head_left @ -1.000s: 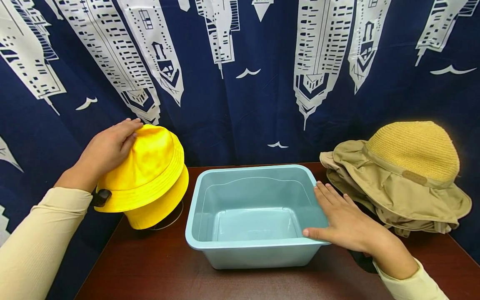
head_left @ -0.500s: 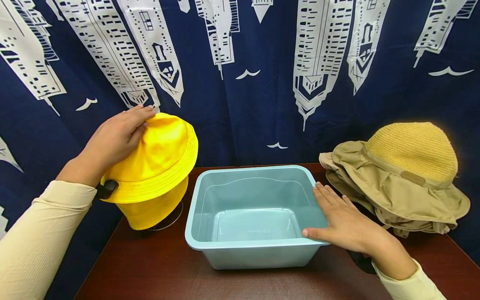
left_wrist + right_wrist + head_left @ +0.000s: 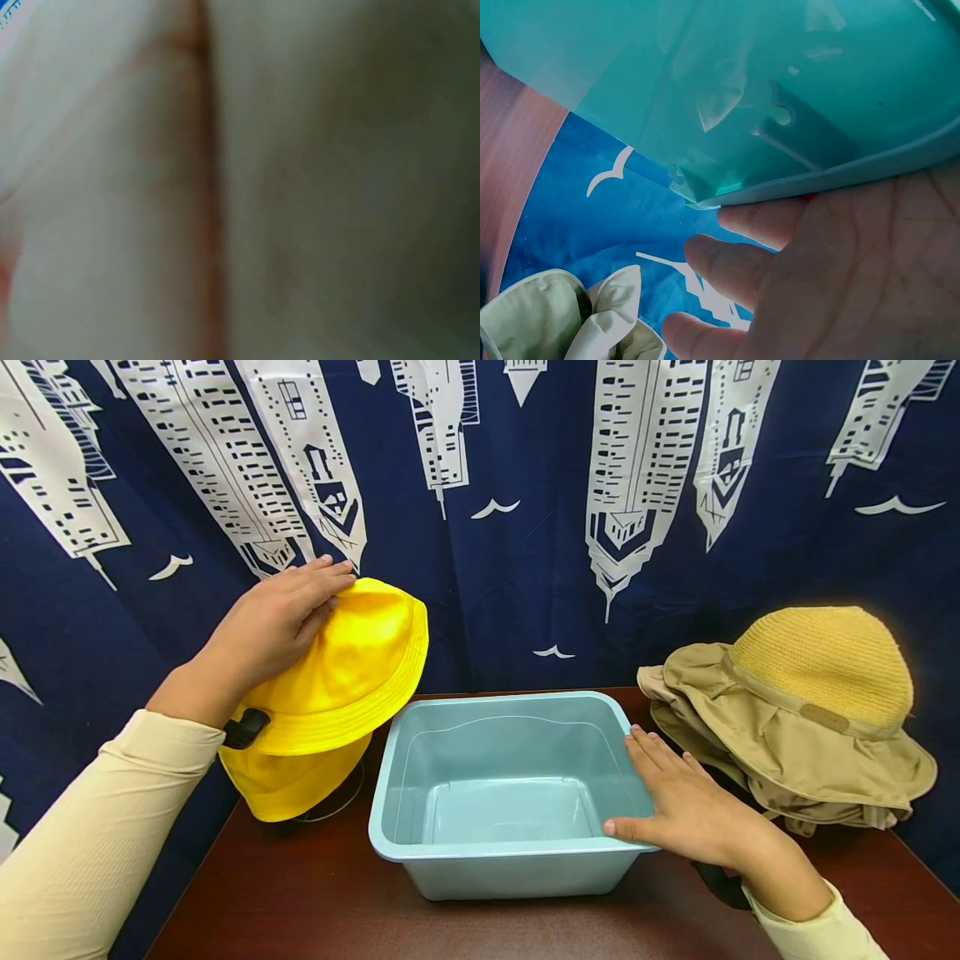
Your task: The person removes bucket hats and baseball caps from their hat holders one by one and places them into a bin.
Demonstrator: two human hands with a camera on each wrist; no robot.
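Observation:
My left hand [image 3: 270,622] holds a yellow bucket hat [image 3: 367,660] by its crown, tilted, at the left in the head view. A second yellow hat [image 3: 292,785] sits right below it, its top overlapped by the held one. The left wrist view is a close blur of skin. My right hand [image 3: 690,814] rests with spread, straight fingers on the right side of a light blue plastic basin [image 3: 517,872], thumb over the near rim corner. In the right wrist view the fingers [image 3: 735,270] reach past the rim of the basin [image 3: 630,75].
At the right stands a stack of khaki brimmed hats [image 3: 795,760], topped by one with a straw-like yellow crown [image 3: 825,668]. A thin wire ring [image 3: 341,810] shows under the lower yellow hat. Behind the brown table [image 3: 375,927] hangs a navy curtain [image 3: 510,585] printed with white buildings.
My left hand has lifted the upper yellow hat and carried it to the right, uncovering more of the lower one. The right hand and basin have stayed in place.

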